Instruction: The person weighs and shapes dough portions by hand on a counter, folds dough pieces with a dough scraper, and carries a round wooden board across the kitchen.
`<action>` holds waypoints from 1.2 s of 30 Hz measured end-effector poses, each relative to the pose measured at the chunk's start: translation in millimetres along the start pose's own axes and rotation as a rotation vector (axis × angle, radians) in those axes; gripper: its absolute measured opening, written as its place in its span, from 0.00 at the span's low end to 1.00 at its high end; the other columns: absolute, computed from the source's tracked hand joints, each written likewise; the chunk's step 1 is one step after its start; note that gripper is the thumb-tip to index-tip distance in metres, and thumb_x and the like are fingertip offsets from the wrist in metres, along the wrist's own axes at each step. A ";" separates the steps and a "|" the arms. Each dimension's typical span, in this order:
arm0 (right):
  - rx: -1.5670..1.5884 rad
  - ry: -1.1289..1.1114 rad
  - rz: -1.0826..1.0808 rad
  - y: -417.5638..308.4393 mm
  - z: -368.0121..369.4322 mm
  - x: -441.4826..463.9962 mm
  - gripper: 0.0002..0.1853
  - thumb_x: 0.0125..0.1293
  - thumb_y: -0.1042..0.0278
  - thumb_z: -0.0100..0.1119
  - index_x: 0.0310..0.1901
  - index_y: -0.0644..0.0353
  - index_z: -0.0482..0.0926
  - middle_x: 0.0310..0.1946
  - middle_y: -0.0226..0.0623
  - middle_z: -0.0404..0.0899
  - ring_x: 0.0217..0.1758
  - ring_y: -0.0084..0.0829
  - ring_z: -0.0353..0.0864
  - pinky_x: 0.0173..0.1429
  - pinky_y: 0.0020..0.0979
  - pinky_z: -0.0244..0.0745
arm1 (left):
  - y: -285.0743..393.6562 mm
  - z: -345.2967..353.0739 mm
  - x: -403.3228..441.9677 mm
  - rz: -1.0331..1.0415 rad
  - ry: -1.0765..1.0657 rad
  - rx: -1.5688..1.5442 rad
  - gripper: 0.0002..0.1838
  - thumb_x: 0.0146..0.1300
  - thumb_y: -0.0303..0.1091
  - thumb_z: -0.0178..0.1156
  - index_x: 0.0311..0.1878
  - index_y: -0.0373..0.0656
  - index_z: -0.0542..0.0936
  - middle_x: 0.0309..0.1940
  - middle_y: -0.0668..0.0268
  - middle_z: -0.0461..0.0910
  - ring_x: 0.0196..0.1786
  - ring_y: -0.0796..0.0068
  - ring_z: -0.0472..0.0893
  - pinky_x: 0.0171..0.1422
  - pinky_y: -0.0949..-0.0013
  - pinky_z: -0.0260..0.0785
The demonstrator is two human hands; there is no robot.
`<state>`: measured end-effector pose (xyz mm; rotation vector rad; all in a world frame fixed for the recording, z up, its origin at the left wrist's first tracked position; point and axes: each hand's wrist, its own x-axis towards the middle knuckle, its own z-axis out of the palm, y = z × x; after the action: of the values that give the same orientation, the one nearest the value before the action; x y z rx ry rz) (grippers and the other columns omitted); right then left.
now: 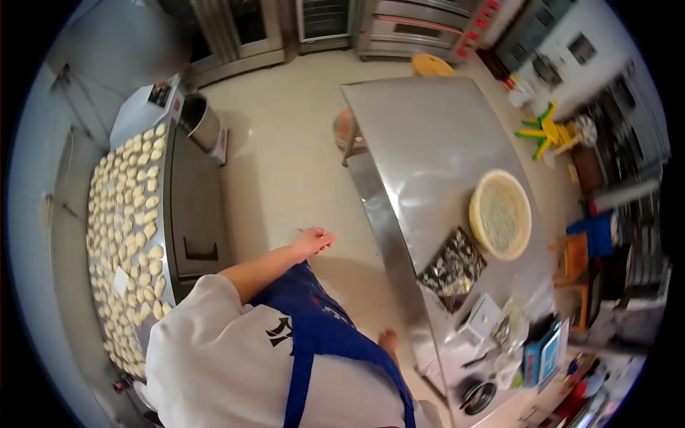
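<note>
My left hand [315, 242] is held out in front of my blue apron [325, 321], over the floor between two work surfaces. Its fingers are curled closed, and I cannot make out whether anything is inside them. My right hand [388, 338] shows only partly, low beside the apron and near the steel table [439, 132]; its fingers are hidden. Neither hand touches a table. Many pale dough pieces [128, 203] lie in rows on the counter to my left, with a small white card [121, 280] among them.
On the steel table are a round basket [524, 214] of greyish grains, a patterned dark bag [454, 267], a blue scale [544, 357] and a black bowl [478, 396]. A metal bucket [203, 125] stands by the left counter. Ovens [414, 30] line the back; a yellow-green stool [549, 132] stands right.
</note>
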<state>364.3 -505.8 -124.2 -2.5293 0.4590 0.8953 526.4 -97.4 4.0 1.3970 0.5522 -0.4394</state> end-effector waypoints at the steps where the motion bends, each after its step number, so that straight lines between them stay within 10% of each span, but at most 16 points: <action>1: 0.153 0.059 -0.169 -60.0 -0.3 35.2 0.20 0.62 0.58 0.55 0.52 0.61 0.77 0.50 0.49 0.79 0.54 0.45 0.78 0.58 0.41 0.72 | 8.5 -14.0 -0.2 0.016 0.027 0.006 0.10 0.63 0.39 0.60 0.35 0.41 0.80 0.28 0.72 0.80 0.27 0.86 0.71 0.29 0.79 0.64; 6: 0.629 -0.308 -0.745 -409.6 -48.9 44.8 0.12 0.68 0.67 0.53 0.47 0.67 0.77 0.36 0.36 0.80 0.40 0.25 0.77 0.48 0.27 0.72 | 23.6 -100.5 34.1 0.139 -0.050 -0.061 0.10 0.64 0.36 0.60 0.43 0.41 0.77 0.31 0.70 0.80 0.28 0.85 0.72 0.33 0.79 0.65; 14: 0.707 -0.950 -0.798 -593.2 -51.7 69.1 0.11 0.69 0.69 0.54 0.47 0.65 0.79 0.37 0.30 0.82 0.38 0.17 0.76 0.43 0.22 0.71 | 102.1 -214.6 45.1 0.059 0.014 -0.303 0.16 0.66 0.34 0.60 0.53 0.42 0.69 0.30 0.68 0.80 0.32 0.85 0.73 0.36 0.80 0.63; 20: 0.655 -0.858 -0.882 -684.1 -51.6 129.7 0.08 0.66 0.68 0.58 0.38 0.65 0.81 0.29 0.28 0.81 0.32 0.17 0.75 0.37 0.23 0.72 | 125.1 -260.2 114.5 0.078 -0.017 -0.722 0.12 0.70 0.35 0.55 0.53 0.45 0.71 0.34 0.70 0.79 0.34 0.84 0.73 0.39 0.78 0.64; 26: -0.074 0.084 -1.085 -783.6 -104.8 291.6 0.10 0.62 0.64 0.52 0.32 0.59 0.79 0.32 0.45 0.82 0.37 0.45 0.82 0.42 0.42 0.76 | 174.1 -312.4 217.8 -0.184 0.283 -0.663 0.17 0.71 0.46 0.51 0.54 0.45 0.71 0.40 0.68 0.78 0.36 0.79 0.74 0.40 0.75 0.67; 33: -0.521 -0.031 -0.648 -822.2 -161.9 459.4 0.10 0.61 0.71 0.50 0.39 0.60 0.82 0.44 0.49 0.81 0.47 0.44 0.82 0.50 0.41 0.77 | 166.1 -407.0 249.2 -0.275 0.487 -0.118 0.20 0.66 0.49 0.56 0.48 0.40 0.76 0.36 0.65 0.80 0.37 0.79 0.77 0.37 0.74 0.69; 36: -0.326 -0.059 -0.349 -824.2 -160.5 493.6 0.20 0.62 0.71 0.53 0.57 0.60 0.75 0.57 0.47 0.75 0.58 0.47 0.76 0.57 0.40 0.75 | 11.0 -517.8 248.4 0.071 0.490 0.848 0.22 0.68 0.49 0.51 0.54 0.41 0.76 0.39 0.63 0.82 0.44 0.61 0.79 0.49 0.61 0.71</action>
<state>1169.2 42.4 -108.9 -2.7399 -0.1604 0.9657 677.5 425.3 -180.3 2.3657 0.7484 -0.2727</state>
